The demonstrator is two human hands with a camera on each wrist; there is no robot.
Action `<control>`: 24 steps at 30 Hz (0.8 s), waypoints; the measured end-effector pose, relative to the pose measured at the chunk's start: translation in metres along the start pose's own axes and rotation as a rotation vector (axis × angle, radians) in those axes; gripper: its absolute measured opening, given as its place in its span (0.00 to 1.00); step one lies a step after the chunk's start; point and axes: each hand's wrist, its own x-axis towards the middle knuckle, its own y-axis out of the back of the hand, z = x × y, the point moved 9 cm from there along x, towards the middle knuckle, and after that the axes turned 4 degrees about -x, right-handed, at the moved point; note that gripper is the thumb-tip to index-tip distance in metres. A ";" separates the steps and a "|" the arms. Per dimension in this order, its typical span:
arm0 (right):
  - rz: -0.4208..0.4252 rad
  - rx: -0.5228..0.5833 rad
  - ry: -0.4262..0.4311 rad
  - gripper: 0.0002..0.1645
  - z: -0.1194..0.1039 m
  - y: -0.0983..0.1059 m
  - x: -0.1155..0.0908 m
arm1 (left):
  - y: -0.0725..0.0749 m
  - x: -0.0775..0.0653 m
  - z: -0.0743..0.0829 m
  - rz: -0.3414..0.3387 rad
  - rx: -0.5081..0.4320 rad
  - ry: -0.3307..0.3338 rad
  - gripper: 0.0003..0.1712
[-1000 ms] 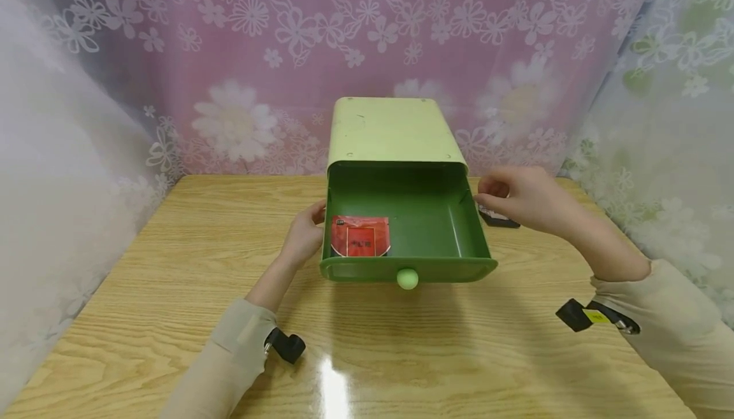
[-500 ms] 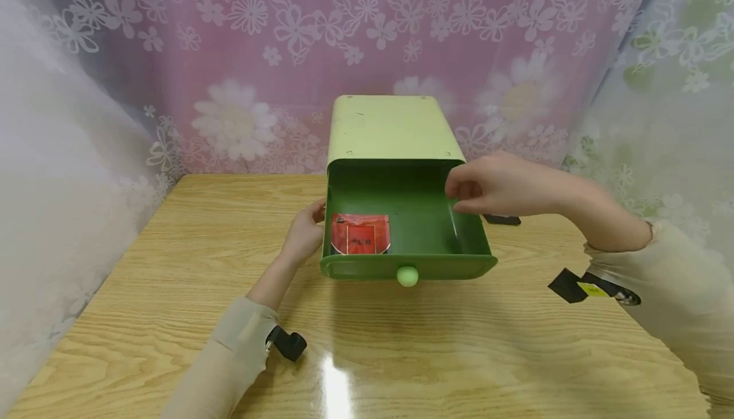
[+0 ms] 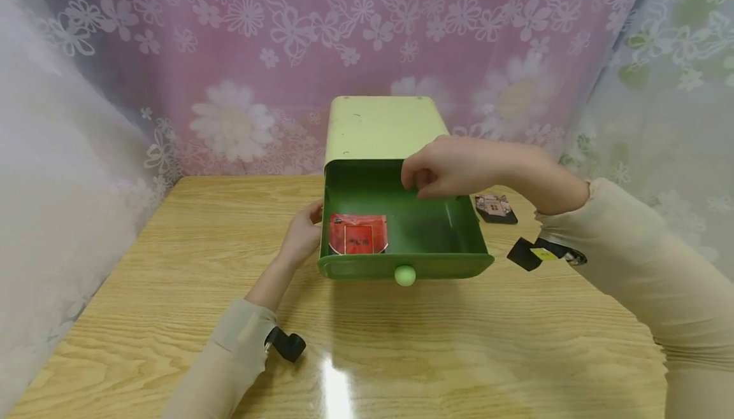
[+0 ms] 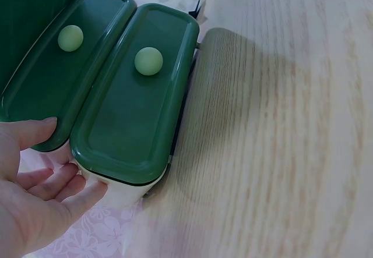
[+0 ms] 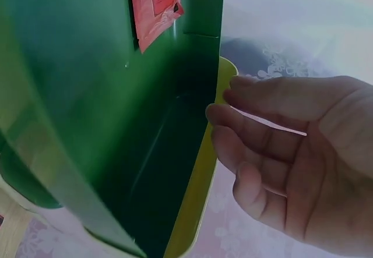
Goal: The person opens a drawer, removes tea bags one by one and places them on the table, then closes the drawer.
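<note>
A small desktop drawer cabinet (image 3: pixel 390 126) with a pale yellow-green shell stands at mid table. Its green top drawer (image 3: pixel 405 266), with a round light green knob (image 3: pixel 405 276), is pulled out. In the drawer's left front corner lies a red sachet (image 3: pixel 359 234). My left hand (image 3: pixel 302 234) rests at the cabinet's left side; in the left wrist view its thumb lies by a lower drawer front (image 4: pixel 125 101) and its fingertips touch the shell. Over the open drawer hovers my right hand (image 3: pixel 453 167), fingers loosely bent, nothing between them in the right wrist view (image 5: pixel 291 159).
A flat dark square item with a printed picture (image 3: pixel 496 209) lies on the wooden table (image 3: pixel 201 247), right of the cabinet. Two lower drawers with round knobs (image 4: pixel 148 61) are closed. Floral curtains (image 3: pixel 287 43) hang behind and at both sides.
My right hand has moved left from beside the cabinet's right wall to above the open drawer, uncovering the dark square item. The left hand, cabinet and sachet stay in place.
</note>
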 end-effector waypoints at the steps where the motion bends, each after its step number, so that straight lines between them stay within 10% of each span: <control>1: -0.006 -0.006 0.011 0.09 -0.001 0.000 0.003 | 0.000 0.000 0.000 0.003 -0.002 -0.001 0.36; 24: -0.180 -0.090 0.076 0.10 -0.018 -0.029 0.054 | 0.002 -0.001 0.000 0.019 0.025 -0.002 0.36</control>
